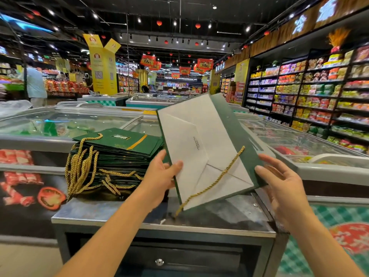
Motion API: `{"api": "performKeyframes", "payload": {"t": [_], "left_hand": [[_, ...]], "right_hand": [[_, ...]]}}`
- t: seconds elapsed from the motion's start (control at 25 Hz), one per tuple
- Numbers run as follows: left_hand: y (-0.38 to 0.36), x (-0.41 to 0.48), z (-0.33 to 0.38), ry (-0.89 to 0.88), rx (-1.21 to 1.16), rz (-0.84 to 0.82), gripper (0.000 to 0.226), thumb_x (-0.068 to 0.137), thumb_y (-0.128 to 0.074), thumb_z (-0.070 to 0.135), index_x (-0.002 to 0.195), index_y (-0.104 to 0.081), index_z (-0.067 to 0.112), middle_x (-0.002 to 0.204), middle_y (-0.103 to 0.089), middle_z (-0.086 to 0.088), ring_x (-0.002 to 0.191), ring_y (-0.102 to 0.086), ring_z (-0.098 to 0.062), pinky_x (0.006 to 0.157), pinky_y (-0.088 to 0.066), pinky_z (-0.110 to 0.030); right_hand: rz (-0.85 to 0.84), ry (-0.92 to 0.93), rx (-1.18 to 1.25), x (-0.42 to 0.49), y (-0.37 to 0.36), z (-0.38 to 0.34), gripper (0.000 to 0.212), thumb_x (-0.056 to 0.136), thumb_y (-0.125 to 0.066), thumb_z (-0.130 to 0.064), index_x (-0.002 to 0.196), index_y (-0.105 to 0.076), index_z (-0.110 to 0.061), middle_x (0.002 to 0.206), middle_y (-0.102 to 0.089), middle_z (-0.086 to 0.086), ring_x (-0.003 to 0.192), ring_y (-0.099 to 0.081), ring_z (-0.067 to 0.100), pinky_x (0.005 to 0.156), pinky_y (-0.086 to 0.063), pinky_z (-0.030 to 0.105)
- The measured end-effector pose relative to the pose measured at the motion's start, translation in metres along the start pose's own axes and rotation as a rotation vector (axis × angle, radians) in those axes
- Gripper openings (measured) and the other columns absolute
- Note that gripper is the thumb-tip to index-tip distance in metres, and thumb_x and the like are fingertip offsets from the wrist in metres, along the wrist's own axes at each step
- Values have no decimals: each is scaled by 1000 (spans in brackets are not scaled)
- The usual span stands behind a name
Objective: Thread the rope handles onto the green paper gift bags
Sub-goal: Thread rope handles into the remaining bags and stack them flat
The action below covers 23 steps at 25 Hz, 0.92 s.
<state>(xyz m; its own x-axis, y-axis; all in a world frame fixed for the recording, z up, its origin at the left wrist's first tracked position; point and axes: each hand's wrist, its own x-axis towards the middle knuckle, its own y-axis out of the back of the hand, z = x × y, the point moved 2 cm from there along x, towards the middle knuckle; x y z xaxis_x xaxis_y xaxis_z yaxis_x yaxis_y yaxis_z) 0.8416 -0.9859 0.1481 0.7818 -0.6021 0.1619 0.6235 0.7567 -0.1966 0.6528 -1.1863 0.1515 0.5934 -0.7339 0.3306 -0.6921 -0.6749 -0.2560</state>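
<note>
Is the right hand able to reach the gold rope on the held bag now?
Probably yes: the right hand is open beside the bag, and the rope lies uncovered on its white face.

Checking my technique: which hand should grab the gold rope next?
Probably the right. The left hand grips the green bag; the right hand is open beside its edge, close to the rope.

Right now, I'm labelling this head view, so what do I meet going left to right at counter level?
The stack of green gift bags with gold rope handles → left hand → held gift bag, white folded bottom facing the camera → right hand.
</note>
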Motion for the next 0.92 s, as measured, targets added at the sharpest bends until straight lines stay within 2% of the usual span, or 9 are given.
{"api": "performKeyframes", "payload": {"t": [0.08,0.16,0.24,0.32,0.44,0.6,0.72,0.88,0.92], "left_hand": [[3,1,6,-20,31,-2,29,100,-57,6,118,-56,29,106,-77,-3,89,-74,-18,62,-58,-30],[4,5,4,-27,74,-5,29,101,-56,5,121,-56,26,108,-76,-6,91,-72,-21,68,-60,-36],[3,5,-1,-17,110,-3,30,101,-57,5,125,-55,23,110,-76,-8,92,-71,-23,74,-59,-41],[4,4,-6,0,134,-5,32,101,-57,6,129,-54,21,109,-76,-9,92,-72,-23,72,-61,-37],[7,1,-10,11,182,0,28,101,-58,7,124,-56,23,101,-77,-6,84,-74,-17,63,-60,-29],[12,0,-13,-43,256,29,27,99,-60,6,122,-59,22,95,-78,-1,82,-75,-12,67,-59,-27],[13,3,-18,-135,429,101,24,98,-63,12,120,-63,20,92,-77,2,82,-75,-13,74,-58,-29],[5,6,-24,-255,761,177,25,98,-64,25,122,-66,18,68,-58,2,62,-54,-11,54,-37,-17],[3,5,-25,-270,809,172,26,98,-64,26,122,-65,17,70,-57,3,62,-51,-9,54,-35,-14]], "right_hand": [[15,102,-364,1,6,6,37,89,-75,-11,122,-67,-26,112,-73,-1,109,-68,15,82,-59,23],[-36,297,-623,-5,-1,12,38,91,-75,-16,125,-63,-30,119,-66,-10,114,-61,6,97,-54,34],[-215,534,-787,-18,-18,19,39,90,-72,-28,127,-61,-35,128,-59,-12,126,-52,8,108,-44,40],[-441,646,-914,-28,-34,29,39,89,-69,-34,127,-63,-38,134,-54,-13,135,-44,9,112,-34,37],[-700,539,-887,-35,-40,40,30,96,-67,-18,121,-70,-32,133,-57,-16,132,-48,3,109,-38,28],[-578,409,-793,-24,-18,40,33,99,-59,-2,115,-74,-27,125,-65,-15,123,-58,4,103,-47,25],[-570,339,-845,-17,-2,46,27,99,-62,-14,116,-73,-32,124,-65,-21,123,-57,-1,106,-47,29],[-578,339,-901,-22,7,53,26,95,-68,-25,117,-72,-37,126,-62,-22,126,-53,2,106,-46,32],[-575,343,-909,-24,8,54,26,93,-70,-26,117,-72,-38,125,-61,-22,126,-52,3,105,-45,30]]}}
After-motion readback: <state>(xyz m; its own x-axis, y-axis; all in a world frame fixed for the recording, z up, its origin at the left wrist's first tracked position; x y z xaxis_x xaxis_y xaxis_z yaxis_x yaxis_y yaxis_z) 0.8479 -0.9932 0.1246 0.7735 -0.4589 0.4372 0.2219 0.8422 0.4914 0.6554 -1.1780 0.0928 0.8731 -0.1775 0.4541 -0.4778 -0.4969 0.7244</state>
